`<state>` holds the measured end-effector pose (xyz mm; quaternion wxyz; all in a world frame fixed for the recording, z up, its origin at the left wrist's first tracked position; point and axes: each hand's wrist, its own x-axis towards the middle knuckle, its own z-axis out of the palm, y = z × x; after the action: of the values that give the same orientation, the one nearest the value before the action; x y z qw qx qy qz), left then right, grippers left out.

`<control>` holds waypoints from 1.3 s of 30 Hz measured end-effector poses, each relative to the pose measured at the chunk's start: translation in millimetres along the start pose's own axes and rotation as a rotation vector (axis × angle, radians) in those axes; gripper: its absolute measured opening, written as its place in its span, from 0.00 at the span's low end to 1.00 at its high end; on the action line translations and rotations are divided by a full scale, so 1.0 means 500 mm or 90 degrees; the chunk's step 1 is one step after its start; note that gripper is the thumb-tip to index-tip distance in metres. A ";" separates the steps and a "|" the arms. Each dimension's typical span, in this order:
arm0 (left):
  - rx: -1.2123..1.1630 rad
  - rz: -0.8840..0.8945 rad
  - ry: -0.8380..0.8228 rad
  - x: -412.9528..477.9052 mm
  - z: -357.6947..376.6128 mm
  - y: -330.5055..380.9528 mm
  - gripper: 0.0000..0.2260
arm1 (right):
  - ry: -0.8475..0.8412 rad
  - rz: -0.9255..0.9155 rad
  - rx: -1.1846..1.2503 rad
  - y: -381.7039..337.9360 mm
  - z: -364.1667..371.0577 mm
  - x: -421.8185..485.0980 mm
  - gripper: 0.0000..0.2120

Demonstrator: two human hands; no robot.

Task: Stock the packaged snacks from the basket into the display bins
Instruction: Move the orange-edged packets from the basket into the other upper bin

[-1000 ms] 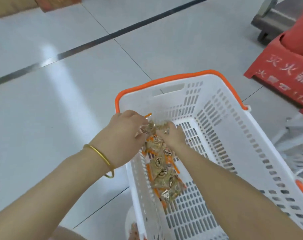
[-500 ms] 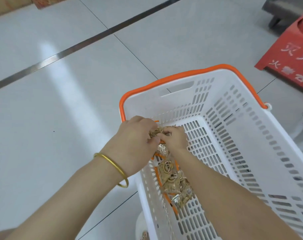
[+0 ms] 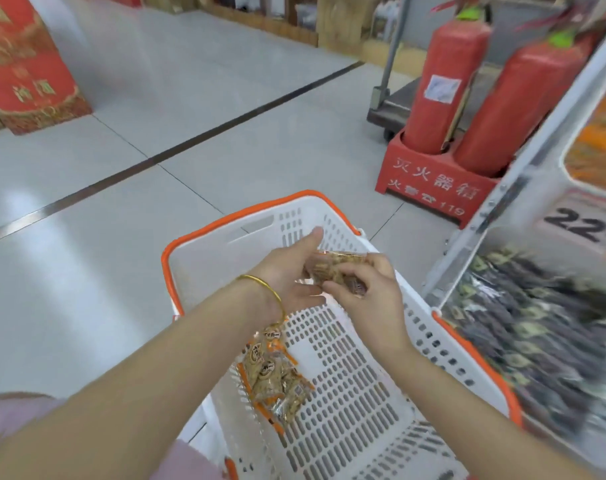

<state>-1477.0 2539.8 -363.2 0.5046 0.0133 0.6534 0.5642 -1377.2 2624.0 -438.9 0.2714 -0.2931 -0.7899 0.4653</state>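
Note:
A white slotted basket (image 3: 346, 393) with an orange rim stands on the floor in front of me. Above its far end both hands hold a bunch of tan snack packets (image 3: 332, 270). My left hand (image 3: 287, 271) cups them from the left with fingers half spread. My right hand (image 3: 367, 292) pinches them from the right. Several more tan and orange packets (image 3: 274, 375) lie on the basket floor under my left forearm. At the right, a display bin (image 3: 537, 327) holds dark packaged snacks, blurred. An upper bin (image 3: 599, 147) holds orange goods.
Two red fire extinguishers (image 3: 447, 84) stand in a red floor box (image 3: 429, 185) beyond the basket on the right. A grey trolley base (image 3: 388, 109) sits behind them. A red carton (image 3: 21, 60) stands far left. Pale tiled floor with a dark strip lies to the left.
Both hands have lifted a bunch of packets up out of the basket's bottom. My view has swung up and right, bringing the extinguishers and display bins into sight.

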 end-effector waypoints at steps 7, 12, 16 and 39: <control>-0.048 0.041 -0.146 -0.068 0.110 -0.016 0.09 | -0.010 -0.089 -0.001 -0.055 -0.208 -0.061 0.11; -0.018 0.058 -0.173 -0.116 0.163 -0.010 0.13 | 0.083 -0.047 0.018 -0.076 -0.361 -0.047 0.23; -0.008 0.079 -0.157 -0.117 0.193 0.014 0.12 | 0.100 -0.097 0.012 -0.104 -0.410 -0.032 0.19; 0.254 0.344 -0.152 -0.069 0.302 0.053 0.19 | 0.061 -0.136 -0.024 -0.097 -0.462 -0.035 0.25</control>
<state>-1372.7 2638.5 -299.1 0.3972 0.3498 0.6603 0.5328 -1213.5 2725.2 -301.3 0.3517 -0.2343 -0.8111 0.4044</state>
